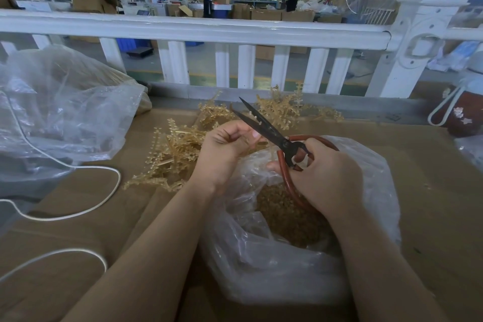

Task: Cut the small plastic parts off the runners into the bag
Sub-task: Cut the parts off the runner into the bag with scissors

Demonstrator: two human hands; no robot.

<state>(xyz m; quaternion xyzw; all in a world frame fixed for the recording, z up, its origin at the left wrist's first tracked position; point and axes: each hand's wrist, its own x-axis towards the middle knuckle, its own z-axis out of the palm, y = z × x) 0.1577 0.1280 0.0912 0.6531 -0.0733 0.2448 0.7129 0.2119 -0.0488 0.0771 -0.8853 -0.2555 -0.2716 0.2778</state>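
Counter point(431, 191) w/ cardboard top. Clear bag point(274, 269) at the near edge, mouth open, thin and floppy, half full of cut bits, so parts should drop straight in. Pile of amber runners point(177, 149) mid-counter: light, stiff, prob. brittle; best held by the bare stem. Scissors point(264, 125) open over the bag, right hand point(326, 178) clenched thru the red loops. Left hand point(224, 149) pinches one runner by its stem betw. the blades.

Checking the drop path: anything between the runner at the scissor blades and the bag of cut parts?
Nothing visible blocks it. The left hand pinches the runner at the open blades of the scissors, which the right hand grips. The bag gapes just below, cut parts showing inside.
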